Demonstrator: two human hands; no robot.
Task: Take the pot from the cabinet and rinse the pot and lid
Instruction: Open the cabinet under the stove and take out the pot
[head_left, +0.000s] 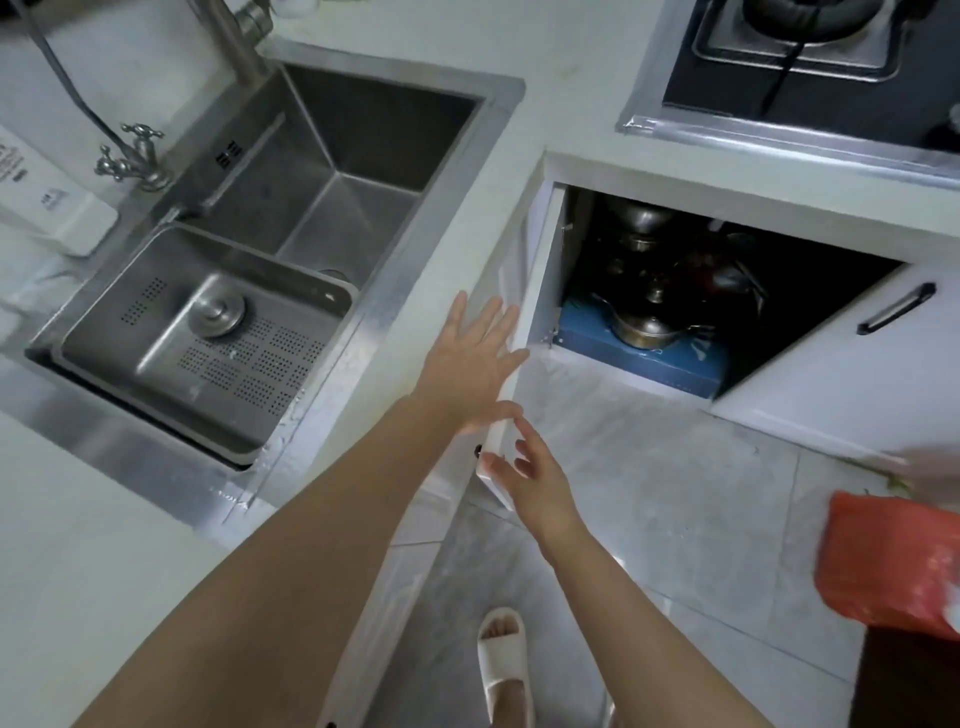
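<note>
The pot (647, 327) sits lidded on a blue box (649, 358) in the dark cabinet — both hands' fingers spread, empty, at the door (540, 270); the crowded cookware behind could topple when it's pulled.

White counter (566, 78), grey tiled floor (675, 493)

Brushed steel sink (322, 171) — matt, shiny metal pot (644, 330), glossy white cabinet door (511, 374), smooth pale floor tiles (649, 499)
</note>
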